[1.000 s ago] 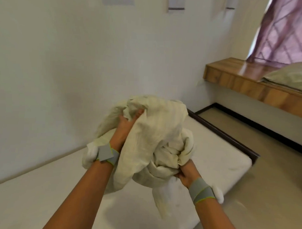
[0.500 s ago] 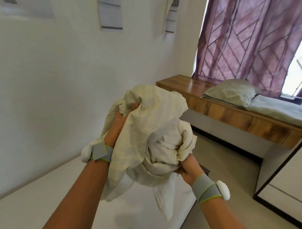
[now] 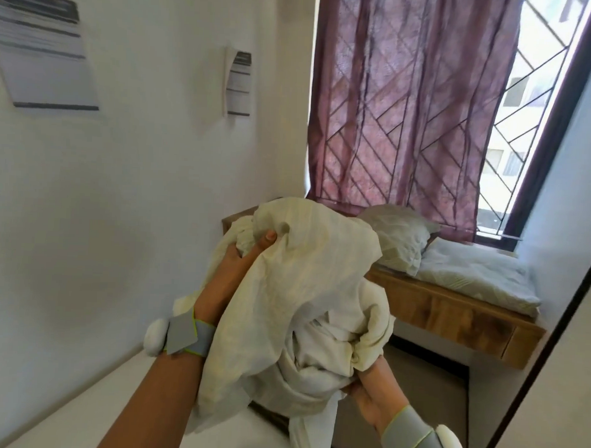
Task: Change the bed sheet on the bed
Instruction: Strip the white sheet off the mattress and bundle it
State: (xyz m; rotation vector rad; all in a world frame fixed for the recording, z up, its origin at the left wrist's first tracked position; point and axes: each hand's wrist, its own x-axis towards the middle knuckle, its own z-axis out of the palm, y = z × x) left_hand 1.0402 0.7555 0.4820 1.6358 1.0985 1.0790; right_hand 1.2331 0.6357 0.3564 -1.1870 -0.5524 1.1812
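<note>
You hold the bundled sheet (image 3: 305, 298) dead centre, your left hand (image 3: 239, 265) at its ten o'clock, your right hand (image 3: 375, 391) at its five o'clock. The mattress (image 3: 113, 415) lies beneath at seven o'clock. Behind, at two o'clock, a pillow (image 3: 397, 237) sits on the shelf (image 3: 451, 316), below the curtain (image 3: 409, 103).

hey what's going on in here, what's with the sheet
A person is holding a bunched-up cream bed sheet in the air with both hands. The left hand grips it near the top, and the right hand grips the lower bundle. Below lies a bare white mattress with no sheet on it, so the old sheet looks stripped off. A pillow and folded bedding rest on a wooden ledge under the curtained window.
</note>
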